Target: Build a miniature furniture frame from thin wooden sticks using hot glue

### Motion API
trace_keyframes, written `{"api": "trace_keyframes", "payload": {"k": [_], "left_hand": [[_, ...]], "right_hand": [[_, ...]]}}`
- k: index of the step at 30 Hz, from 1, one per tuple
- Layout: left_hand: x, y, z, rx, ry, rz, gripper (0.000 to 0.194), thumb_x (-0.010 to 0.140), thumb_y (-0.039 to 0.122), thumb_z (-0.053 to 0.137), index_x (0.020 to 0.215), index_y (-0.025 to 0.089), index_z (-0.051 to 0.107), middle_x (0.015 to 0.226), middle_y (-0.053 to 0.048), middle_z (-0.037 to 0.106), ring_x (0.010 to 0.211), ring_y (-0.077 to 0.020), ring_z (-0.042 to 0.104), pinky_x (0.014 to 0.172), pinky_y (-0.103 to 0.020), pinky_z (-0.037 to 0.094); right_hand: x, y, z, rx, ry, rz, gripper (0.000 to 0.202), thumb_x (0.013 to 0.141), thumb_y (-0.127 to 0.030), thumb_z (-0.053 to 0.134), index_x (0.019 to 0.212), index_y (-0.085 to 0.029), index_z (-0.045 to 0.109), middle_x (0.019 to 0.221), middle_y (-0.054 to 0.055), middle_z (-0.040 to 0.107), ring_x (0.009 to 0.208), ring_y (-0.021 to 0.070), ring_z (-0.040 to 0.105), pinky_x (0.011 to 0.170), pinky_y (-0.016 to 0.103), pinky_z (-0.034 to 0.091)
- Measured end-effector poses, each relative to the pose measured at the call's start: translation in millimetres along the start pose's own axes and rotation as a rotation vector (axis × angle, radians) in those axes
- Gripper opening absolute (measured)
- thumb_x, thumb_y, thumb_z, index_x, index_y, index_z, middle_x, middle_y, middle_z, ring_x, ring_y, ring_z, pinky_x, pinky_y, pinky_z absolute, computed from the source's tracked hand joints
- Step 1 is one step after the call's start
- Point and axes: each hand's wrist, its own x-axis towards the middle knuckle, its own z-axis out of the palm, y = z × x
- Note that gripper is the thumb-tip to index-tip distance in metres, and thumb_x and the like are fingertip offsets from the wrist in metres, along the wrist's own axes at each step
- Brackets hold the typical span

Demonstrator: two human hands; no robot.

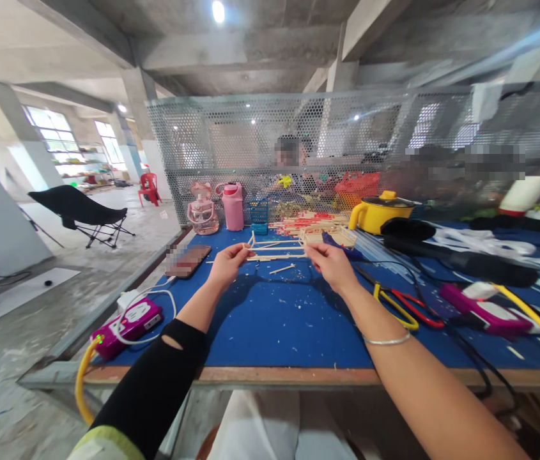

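A small frame of thin pale wooden sticks (278, 243) is held above the blue table mat between my two hands. My left hand (230, 263) pinches its left end, and my right hand (331, 263) pinches its right end. Loose sticks (282, 269) lie on the mat just below the frame. Behind my right hand stands another pale stick structure (339, 238). A pile of red-tipped sticks (305, 222) lies farther back.
On the left are a phone (189, 260) and a purple power strip (128, 326). Pliers (397, 306), cables and a yellow pot (379, 214) are on the right. Pink bottles (232, 207) stand before a perforated metal screen (231, 137); a person sits beyond it.
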Motion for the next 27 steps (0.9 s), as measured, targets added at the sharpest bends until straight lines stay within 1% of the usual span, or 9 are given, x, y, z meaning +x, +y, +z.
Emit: {"api": "trace_keyframes", "payload": {"k": [4, 6, 11, 14, 16, 19, 23, 25, 27], "left_hand": [[5, 7, -8.5, -0.154, 0.012, -0.028, 0.039, 0.065, 0.050, 0.074, 0.087, 0.019, 0.063, 0.067, 0.002, 0.061, 0.053, -0.0070, 0.048, 0.057, -0.022, 0.043], [4, 10, -9.7, -0.208, -0.006, -0.048, 0.035, 0.069, 0.047, 0.073, 0.085, 0.019, 0.061, 0.066, 0.003, 0.056, 0.055, -0.0070, 0.050, 0.058, -0.022, 0.044], [1, 8, -6.5, -0.240, -0.050, -0.126, 0.026, 0.073, 0.039, 0.071, 0.084, 0.018, 0.060, 0.066, 0.004, 0.052, 0.056, -0.0064, 0.051, 0.059, -0.021, 0.046], [3, 4, -5.8, -0.198, -0.030, -0.166, 0.022, 0.077, 0.033, 0.068, 0.089, 0.016, 0.062, 0.068, 0.002, 0.056, 0.057, -0.0070, 0.053, 0.058, -0.020, 0.046], [5, 2, -5.7, -0.148, 0.000, -0.180, 0.024, 0.079, 0.030, 0.065, 0.098, 0.016, 0.063, 0.075, -0.001, 0.061, 0.059, -0.0079, 0.056, 0.058, -0.021, 0.047], [4, 3, -5.0, -0.038, 0.088, -0.167, 0.038, 0.081, 0.028, 0.059, 0.118, 0.018, 0.058, 0.087, -0.004, 0.065, 0.060, -0.0087, 0.056, 0.055, -0.021, 0.045], [-11, 16, 1.3, 0.096, 0.163, -0.036, 0.048, 0.085, 0.033, 0.052, 0.130, 0.020, 0.052, 0.085, -0.002, 0.064, 0.056, -0.0077, 0.049, 0.050, -0.019, 0.038], [-23, 23, 8.0, 0.152, 0.079, 0.053, 0.047, 0.083, 0.037, 0.055, 0.128, 0.020, 0.056, 0.081, 0.000, 0.065, 0.059, -0.0079, 0.048, 0.055, -0.019, 0.039], [-33, 26, 15.6, 0.259, -0.065, 0.177, 0.049, 0.081, 0.038, 0.060, 0.126, 0.019, 0.058, 0.082, -0.001, 0.065, 0.061, -0.0084, 0.049, 0.059, -0.020, 0.041]], "right_hand": [[7, -6, -7, 0.104, 0.097, -0.038, 0.063, 0.072, -0.069, 0.053, 0.115, -0.023, 0.057, 0.065, -0.004, 0.052, 0.049, 0.0087, 0.039, 0.041, 0.021, 0.028], [8, -8, -12, 0.133, 0.083, -0.030, 0.064, 0.074, -0.071, 0.049, 0.119, -0.025, 0.052, 0.068, -0.003, 0.052, 0.049, 0.0087, 0.039, 0.040, 0.020, 0.028], [-4, -14, -10, 0.136, -0.243, 0.042, 0.068, 0.070, -0.075, 0.051, 0.103, -0.017, 0.064, 0.061, 0.000, 0.054, 0.045, 0.0089, 0.041, 0.039, 0.022, 0.032], [-11, -19, -4, 0.117, -0.305, 0.032, 0.060, 0.070, -0.070, 0.057, 0.096, -0.017, 0.068, 0.059, -0.002, 0.052, 0.045, 0.0078, 0.040, 0.041, 0.022, 0.031], [-12, -20, -2, 0.085, -0.297, 0.011, 0.050, 0.070, -0.063, 0.062, 0.087, -0.016, 0.069, 0.057, -0.002, 0.051, 0.045, 0.0075, 0.040, 0.042, 0.022, 0.029], [-11, -17, 0, 0.025, -0.243, -0.029, 0.042, 0.074, -0.057, 0.062, 0.075, -0.015, 0.070, 0.053, -0.003, 0.050, 0.044, 0.0078, 0.040, 0.042, 0.023, 0.028], [-8, -12, -1, -0.056, -0.114, -0.096, 0.043, 0.080, -0.055, 0.055, 0.072, -0.015, 0.069, 0.053, -0.002, 0.050, 0.045, 0.0088, 0.040, 0.045, 0.024, 0.029], [-9, -12, -1, -0.102, -0.060, -0.129, 0.043, 0.081, -0.054, 0.054, 0.073, -0.015, 0.069, 0.053, -0.002, 0.050, 0.047, 0.0095, 0.041, 0.047, 0.025, 0.031], [-12, -14, 1, -0.145, -0.029, -0.156, 0.042, 0.082, -0.053, 0.054, 0.073, -0.015, 0.069, 0.053, -0.002, 0.051, 0.048, 0.0102, 0.042, 0.049, 0.025, 0.032]]}}
